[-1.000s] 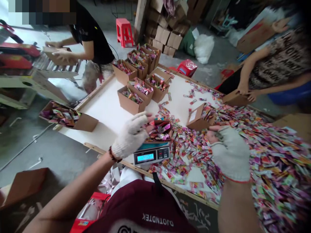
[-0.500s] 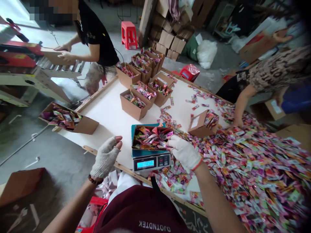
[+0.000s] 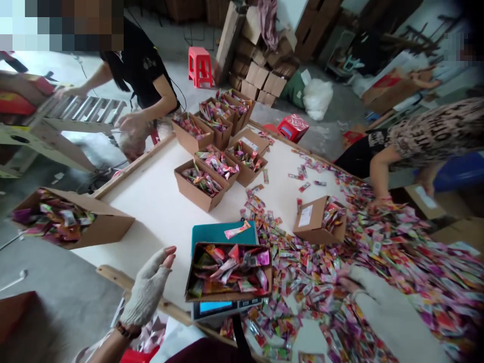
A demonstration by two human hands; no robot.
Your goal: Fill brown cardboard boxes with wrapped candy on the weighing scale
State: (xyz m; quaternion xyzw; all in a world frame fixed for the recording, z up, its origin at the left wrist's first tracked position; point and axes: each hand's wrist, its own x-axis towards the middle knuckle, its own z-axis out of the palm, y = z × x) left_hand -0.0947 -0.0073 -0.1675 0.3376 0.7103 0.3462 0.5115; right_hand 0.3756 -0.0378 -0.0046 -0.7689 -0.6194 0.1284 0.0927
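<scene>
A cardboard box [image 3: 229, 297] full of small colourful candy packets [image 3: 227, 264] rests on a digital scale with a teal top [image 3: 212, 233] and a lit blue display. One loose packet [image 3: 237, 230] lies on the teal top behind the box. My left hand [image 3: 147, 290], in a fingerless white knit glove, is held empty to the left of the box, its fingers apart. Over on the right, my gloved right hand [image 3: 361, 285] is at the heap of packets [image 3: 381, 242]. Motion blurs its fingers, so whether they hold a packet cannot be seen.
Several filled boxes [image 3: 202, 189] stand at the back of the white table [image 3: 147, 201]. Another filled box [image 3: 109, 217] is at the left edge, and a tilted one [image 3: 312, 222] beside the heap. One co-worker's hand [image 3: 380, 201] touches the heap; another person [image 3: 147, 75] stands by a roller conveyor [image 3: 91, 111].
My right hand has left the box and moved right to the heap. The box sits nearer the scale's front, partly covering the display. The left co-worker's hands no longer hold a carton.
</scene>
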